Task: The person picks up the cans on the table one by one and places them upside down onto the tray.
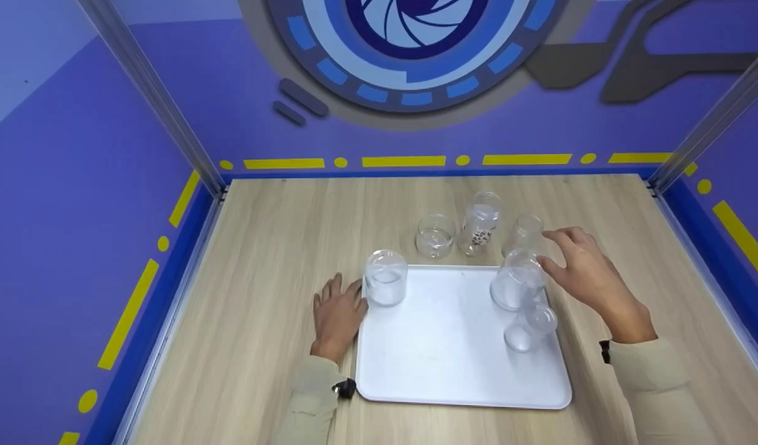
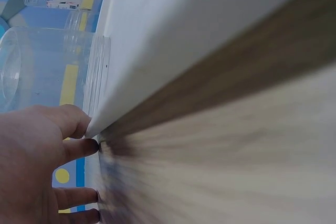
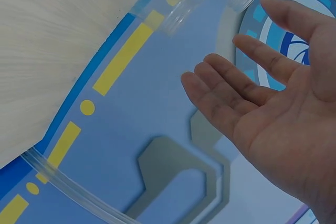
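A white tray (image 1: 437, 352) lies on the wooden table, with a wide clear jar (image 1: 386, 281) at its back left corner. My left hand (image 1: 340, 318) rests beside that corner; its thumb is at the tray's edge and its fingertips touch down alongside. On the tray's right side stand a large clear jar (image 1: 516, 287) and a smaller clear jar (image 1: 527, 330). My right hand (image 1: 585, 272) hovers at the back right, fingers spread and holding nothing. Its fingertips are close to the large jar and to a slim clear glass container (image 1: 527, 232) behind the tray.
Behind the tray stand a short clear container (image 1: 435, 238) and a tall clear jar (image 1: 480, 222) with a printed pattern. Blue-purple panels (image 1: 416, 142) close off the table (image 1: 280, 247) at the back and both sides.
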Action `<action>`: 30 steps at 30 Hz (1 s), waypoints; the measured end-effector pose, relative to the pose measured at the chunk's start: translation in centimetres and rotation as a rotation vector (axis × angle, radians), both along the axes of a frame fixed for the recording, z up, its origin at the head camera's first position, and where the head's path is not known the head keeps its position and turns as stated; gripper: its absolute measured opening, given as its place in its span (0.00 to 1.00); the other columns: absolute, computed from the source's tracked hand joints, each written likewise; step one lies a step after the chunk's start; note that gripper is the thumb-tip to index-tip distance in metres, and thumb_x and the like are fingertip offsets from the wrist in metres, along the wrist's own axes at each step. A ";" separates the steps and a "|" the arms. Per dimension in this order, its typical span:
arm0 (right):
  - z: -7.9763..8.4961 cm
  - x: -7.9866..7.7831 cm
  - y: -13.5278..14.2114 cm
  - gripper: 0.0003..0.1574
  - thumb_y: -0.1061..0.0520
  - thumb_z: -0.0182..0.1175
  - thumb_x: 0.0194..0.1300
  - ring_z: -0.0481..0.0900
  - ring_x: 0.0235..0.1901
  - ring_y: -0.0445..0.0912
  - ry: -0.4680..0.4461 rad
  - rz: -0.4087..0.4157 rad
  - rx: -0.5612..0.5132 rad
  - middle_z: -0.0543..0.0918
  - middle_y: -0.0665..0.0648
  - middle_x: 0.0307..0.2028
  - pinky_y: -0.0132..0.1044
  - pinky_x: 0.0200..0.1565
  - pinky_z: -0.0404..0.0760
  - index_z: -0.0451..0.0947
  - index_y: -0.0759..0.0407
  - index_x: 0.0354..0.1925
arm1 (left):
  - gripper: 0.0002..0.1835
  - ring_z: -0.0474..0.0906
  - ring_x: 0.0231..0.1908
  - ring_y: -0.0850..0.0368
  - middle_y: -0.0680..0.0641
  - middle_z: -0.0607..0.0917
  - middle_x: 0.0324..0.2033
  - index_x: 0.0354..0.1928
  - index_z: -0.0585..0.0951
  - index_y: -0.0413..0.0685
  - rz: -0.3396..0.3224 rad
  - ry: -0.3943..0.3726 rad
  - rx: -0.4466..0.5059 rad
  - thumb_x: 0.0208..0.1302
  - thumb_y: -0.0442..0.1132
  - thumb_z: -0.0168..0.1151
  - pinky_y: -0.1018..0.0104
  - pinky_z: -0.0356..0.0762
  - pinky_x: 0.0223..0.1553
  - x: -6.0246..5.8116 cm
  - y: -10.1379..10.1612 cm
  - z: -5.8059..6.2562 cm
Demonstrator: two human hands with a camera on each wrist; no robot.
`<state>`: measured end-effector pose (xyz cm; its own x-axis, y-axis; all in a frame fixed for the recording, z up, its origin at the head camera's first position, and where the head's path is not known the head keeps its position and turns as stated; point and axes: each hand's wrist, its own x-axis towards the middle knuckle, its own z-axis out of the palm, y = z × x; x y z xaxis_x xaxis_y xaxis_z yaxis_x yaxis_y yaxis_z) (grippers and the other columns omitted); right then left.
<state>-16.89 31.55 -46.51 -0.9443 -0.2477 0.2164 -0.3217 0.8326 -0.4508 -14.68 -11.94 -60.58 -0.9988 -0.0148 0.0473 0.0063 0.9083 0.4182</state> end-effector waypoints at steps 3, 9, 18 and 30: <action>0.0 -0.5 0.2 0.32 0.62 0.69 0.71 0.70 0.62 0.75 -0.004 0.000 -0.005 0.72 0.80 0.62 0.74 0.59 0.72 0.72 0.74 0.67 | 0.25 0.60 0.76 0.34 0.34 0.68 0.76 0.71 0.80 0.51 0.005 -0.007 0.003 0.77 0.50 0.61 0.28 0.56 0.73 0.0 0.0 0.0; 0.0 -1.5 0.3 0.32 0.61 0.67 0.73 0.67 0.64 0.76 -0.040 -0.011 -0.001 0.70 0.81 0.63 0.75 0.60 0.69 0.71 0.74 0.69 | 0.25 0.58 0.77 0.34 0.35 0.66 0.77 0.72 0.80 0.53 0.014 -0.032 0.009 0.78 0.50 0.60 0.29 0.53 0.74 -0.1 0.0 -0.2; 0.0 -2.9 0.1 0.33 0.61 0.66 0.72 0.67 0.63 0.77 -0.038 -0.015 0.012 0.69 0.82 0.63 0.76 0.60 0.69 0.70 0.75 0.69 | 0.26 0.59 0.77 0.35 0.36 0.67 0.77 0.72 0.79 0.53 0.014 -0.026 0.007 0.77 0.51 0.60 0.29 0.54 0.74 -0.1 0.1 -0.2; -0.1 -4.9 0.1 0.35 0.59 0.64 0.73 0.66 0.64 0.78 -0.107 -0.021 0.056 0.68 0.82 0.64 0.75 0.62 0.68 0.68 0.75 0.71 | 0.25 0.60 0.76 0.34 0.35 0.68 0.76 0.72 0.80 0.53 0.003 -0.005 0.000 0.77 0.50 0.61 0.29 0.56 0.72 0.0 0.0 -0.3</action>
